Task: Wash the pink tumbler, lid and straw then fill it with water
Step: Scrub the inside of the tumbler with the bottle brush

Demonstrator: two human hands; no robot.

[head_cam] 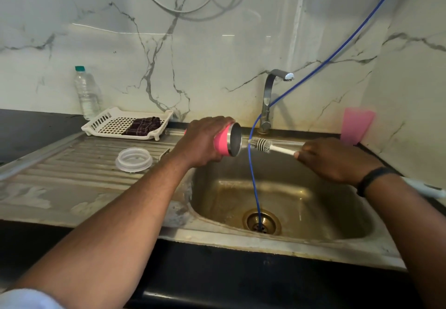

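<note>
Head view: left hand [201, 143] grips tumbler [228, 140], mouth facing brush [261, 144].

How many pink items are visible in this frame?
2: the pink tumbler, gripped sideways over the sink by the left hand, and a pink translucent item standing at the wall, right of the tap. None appear hidden.

A steel sink unit [72, 188] sits in a dark counter [29, 127]; on its ribbed drainboard lies a clear lid [134, 159]; behind it rests a white slotted tray [101, 121]; a plastic bottle [86, 93] stands on the counter.
</note>
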